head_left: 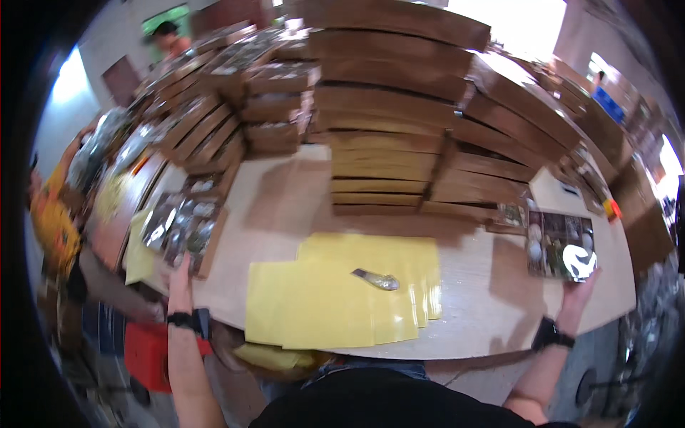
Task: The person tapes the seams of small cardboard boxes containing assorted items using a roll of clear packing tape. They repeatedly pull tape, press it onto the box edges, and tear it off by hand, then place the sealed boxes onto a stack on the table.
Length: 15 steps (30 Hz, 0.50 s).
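At the table's right side my right hand [585,284] grips the lower corner of a flat, shiny clear-fronted pack [561,246] with pale round items and dark parts inside. On the left my left hand [180,277] is closed at the near edge of a similar clear-fronted pack [189,227], beside a brown carton tray; its fingertips are partly hidden. Between the hands, yellow sheets [314,307] lie fanned and overlapping on the table. A small utility knife [376,279], or a similar slim tool with a shiny end, rests on them.
Tall stacks of brown cartons [389,107] rise along the table's far side. More stacked trays [271,107] stand at the back left. A person in yellow [57,228] is at the left edge, near a red stool [148,357]. An orange-red tape dispenser [612,209] lies far right.
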Each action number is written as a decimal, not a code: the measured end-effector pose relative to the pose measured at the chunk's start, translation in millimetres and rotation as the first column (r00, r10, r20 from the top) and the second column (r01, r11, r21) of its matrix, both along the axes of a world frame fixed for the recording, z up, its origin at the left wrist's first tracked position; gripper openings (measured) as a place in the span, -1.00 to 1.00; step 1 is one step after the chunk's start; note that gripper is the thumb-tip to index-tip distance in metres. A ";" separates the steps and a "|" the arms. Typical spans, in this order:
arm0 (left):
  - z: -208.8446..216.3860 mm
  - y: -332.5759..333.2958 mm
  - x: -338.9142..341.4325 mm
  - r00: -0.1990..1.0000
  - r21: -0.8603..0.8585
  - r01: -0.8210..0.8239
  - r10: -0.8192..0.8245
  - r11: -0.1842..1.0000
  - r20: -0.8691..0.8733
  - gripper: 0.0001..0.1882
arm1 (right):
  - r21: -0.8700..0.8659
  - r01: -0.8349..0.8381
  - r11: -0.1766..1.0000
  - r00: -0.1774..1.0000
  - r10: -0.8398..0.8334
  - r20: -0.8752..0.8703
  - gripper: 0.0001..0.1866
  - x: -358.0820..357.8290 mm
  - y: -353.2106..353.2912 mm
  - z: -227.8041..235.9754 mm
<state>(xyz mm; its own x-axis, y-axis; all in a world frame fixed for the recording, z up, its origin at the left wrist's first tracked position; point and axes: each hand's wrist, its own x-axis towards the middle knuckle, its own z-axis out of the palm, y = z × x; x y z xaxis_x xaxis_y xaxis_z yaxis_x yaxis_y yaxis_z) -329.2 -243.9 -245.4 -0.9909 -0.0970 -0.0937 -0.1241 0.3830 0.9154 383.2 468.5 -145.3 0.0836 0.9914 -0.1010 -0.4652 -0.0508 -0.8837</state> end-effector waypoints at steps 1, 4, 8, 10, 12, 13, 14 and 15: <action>3.2 20.2 18.1 0.998 0.056 -0.002 -0.001 0.998 0.065 0.03 | -0.021 0.062 0.998 0.998 -0.062 0.007 -0.34 -6.4 12.3 0.9; 12.0 4.2 40.0 0.977 -0.239 -0.199 0.211 0.950 0.027 0.13 | 0.039 0.014 0.999 0.999 -0.015 0.028 -0.30 -52.3 49.2 -7.4; -8.0 -38.3 57.5 0.972 0.015 -0.216 0.213 0.976 0.101 0.01 | -0.045 -0.039 0.998 0.997 0.042 0.061 -0.37 -79.0 99.8 -33.3; 20.1 -31.2 97.9 0.913 0.392 -0.122 -0.052 0.912 0.405 -0.56 | -0.033 -0.194 0.980 0.964 0.197 0.181 -0.40 -84.8 105.0 -43.9; 24.3 -64.8 153.5 0.951 0.525 -0.133 -0.041 0.841 0.305 -0.75 | -0.229 -0.305 0.924 0.869 0.369 0.330 -0.39 -132.0 48.5 -19.1; 10.5 -80.2 160.9 0.954 0.535 -0.045 -0.123 0.843 0.274 -0.77 | -0.135 -0.417 0.899 0.861 0.438 0.257 -0.38 -118.3 71.0 -36.6; 2.7 -95.7 172.8 0.943 0.555 -0.166 -0.034 0.815 0.331 -0.76 | -0.213 -0.300 0.930 0.866 0.359 0.348 -0.38 -121.4 85.6 -44.4; 25.1 -66.4 194.8 0.936 0.604 -0.195 -0.037 0.772 0.349 -0.72 | -0.076 -0.068 0.995 0.784 0.100 0.612 -0.35 -112.8 91.7 -44.8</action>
<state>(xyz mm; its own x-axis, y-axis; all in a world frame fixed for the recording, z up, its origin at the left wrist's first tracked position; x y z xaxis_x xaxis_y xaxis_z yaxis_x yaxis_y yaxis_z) -134.4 -310.3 -220.3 -0.8813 0.0210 -0.4720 -0.4584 -0.2799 0.8435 270.4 560.1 -190.1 0.0607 0.9928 -0.1035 0.1833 -0.1130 -0.9765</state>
